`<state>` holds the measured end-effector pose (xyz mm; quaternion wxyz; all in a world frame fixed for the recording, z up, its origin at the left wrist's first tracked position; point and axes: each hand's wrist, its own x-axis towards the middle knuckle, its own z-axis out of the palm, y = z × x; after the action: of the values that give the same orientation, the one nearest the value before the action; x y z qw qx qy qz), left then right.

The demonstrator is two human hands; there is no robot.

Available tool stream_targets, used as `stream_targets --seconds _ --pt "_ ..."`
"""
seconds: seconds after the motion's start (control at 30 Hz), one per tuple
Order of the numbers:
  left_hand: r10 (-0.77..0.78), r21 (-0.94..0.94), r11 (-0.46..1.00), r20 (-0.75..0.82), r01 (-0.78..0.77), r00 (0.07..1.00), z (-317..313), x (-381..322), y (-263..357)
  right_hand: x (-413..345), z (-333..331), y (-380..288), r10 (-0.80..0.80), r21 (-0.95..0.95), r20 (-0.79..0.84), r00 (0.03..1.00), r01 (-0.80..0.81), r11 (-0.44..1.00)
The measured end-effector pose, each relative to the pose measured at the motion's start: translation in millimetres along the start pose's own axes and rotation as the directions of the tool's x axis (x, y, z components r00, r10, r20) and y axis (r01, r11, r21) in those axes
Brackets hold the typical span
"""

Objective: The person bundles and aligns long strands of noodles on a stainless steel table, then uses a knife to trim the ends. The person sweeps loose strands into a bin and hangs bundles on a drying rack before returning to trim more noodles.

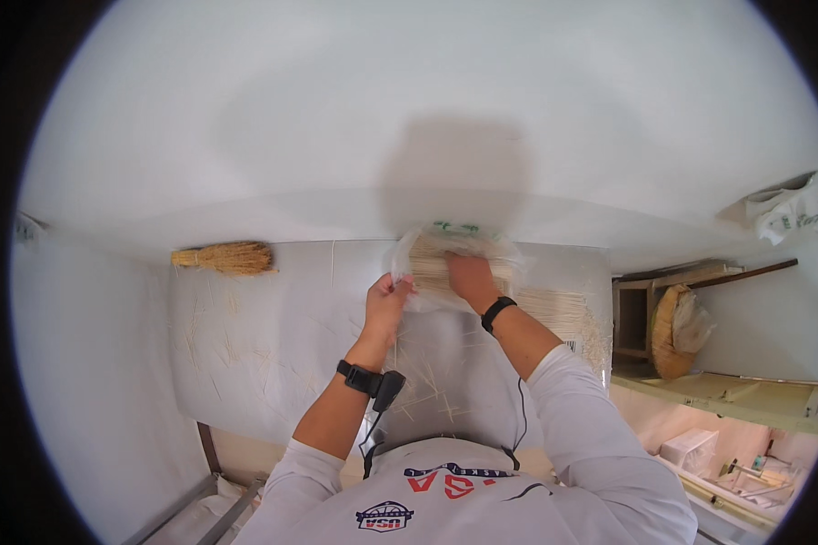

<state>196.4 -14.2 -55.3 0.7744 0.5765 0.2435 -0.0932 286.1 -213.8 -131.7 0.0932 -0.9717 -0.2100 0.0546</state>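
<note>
My left hand (384,305) pinches the left edge of a clear plastic bag (399,252) between thumb and fingers. The bag lies by the wall and bears green printing. Inside it are many thin, pale dried noodle-like sticks (428,262), lying side by side. My right hand (474,278) reaches into the bag from the right and rests on the sticks. Its fingertips are hidden, so I cannot tell whether it grips any. To the right of the bag, more pale sticks (552,306) lie in a layer on the metal tabletop (293,327).
A small straw hand broom (228,258) lies at the table's back left. Broken sticks (433,388) are scattered across the tabletop. The white wall (300,136) rises behind. On the right are a wooden shelf unit (634,320), a round woven tray (669,334) and a hanging plastic bag (791,211).
</note>
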Motion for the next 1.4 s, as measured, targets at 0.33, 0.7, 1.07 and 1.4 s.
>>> stream_targets --seconds 0.33,0.7,1.07,1.4 --pt "0.024 -0.026 0.999 0.023 -0.023 0.999 -6 7 4 -137 -46 50 0.293 0.541 -0.302 0.907 -0.090 0.836" --pt "0.421 0.560 0.262 0.667 -0.786 0.615 100 -100 -71 -451 9 81 0.850 0.343 0.027 0.526 -0.804 0.486" --pt "-0.163 0.479 -0.334 0.819 -0.812 0.550 253 18 -158 -467 57 92 0.867 0.444 0.001 0.498 -0.778 0.446" --pt "0.094 0.661 -0.056 0.750 -0.748 0.655 268 7 -217 -498 69 97 0.547 0.626 0.664 0.510 0.021 -0.780"
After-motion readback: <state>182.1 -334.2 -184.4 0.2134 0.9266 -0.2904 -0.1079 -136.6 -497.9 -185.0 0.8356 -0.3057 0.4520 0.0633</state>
